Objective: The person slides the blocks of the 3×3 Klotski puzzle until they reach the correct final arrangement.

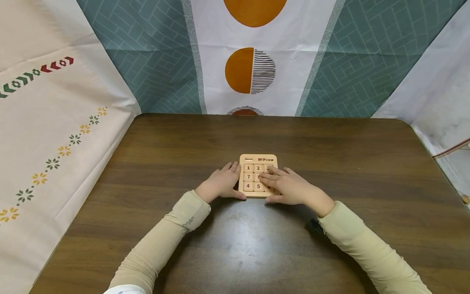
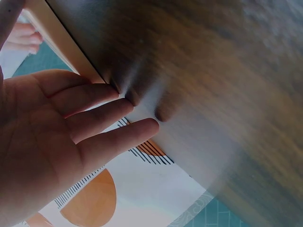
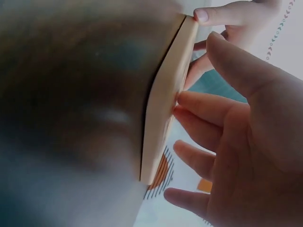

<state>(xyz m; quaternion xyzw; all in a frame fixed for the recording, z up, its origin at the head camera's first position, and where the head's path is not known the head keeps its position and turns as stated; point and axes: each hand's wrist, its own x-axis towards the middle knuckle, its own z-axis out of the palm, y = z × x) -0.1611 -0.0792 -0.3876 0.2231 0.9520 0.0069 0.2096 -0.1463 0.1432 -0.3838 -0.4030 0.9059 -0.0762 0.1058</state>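
A light wooden number sliding puzzle (image 1: 258, 195) lies flat on the table, its square tiles in three rows. Tiles 1, 2, 7, 4 and 5 read plainly; the right column is partly covered. Along the puzzle's left edge rests my left hand (image 1: 222, 183), fingers straight and thumb at the near left corner. In the left wrist view that hand (image 2: 61, 123) has its fingertips down by the table. My right hand (image 1: 293, 188) reaches over the right column, fingertips touching the tiles around the 8, thumb near the front edge. The right wrist view shows its fingers (image 3: 203, 106) extended onto the puzzle's face.
The dark brown wooden table (image 1: 176, 155) stretches around the puzzle on all sides. A patterned cloth (image 1: 161, 61) hangs behind its far edge, and a white embroidered cloth (image 1: 40, 143) hangs at the left. A small black object (image 1: 314, 226) shows under the right cuff.
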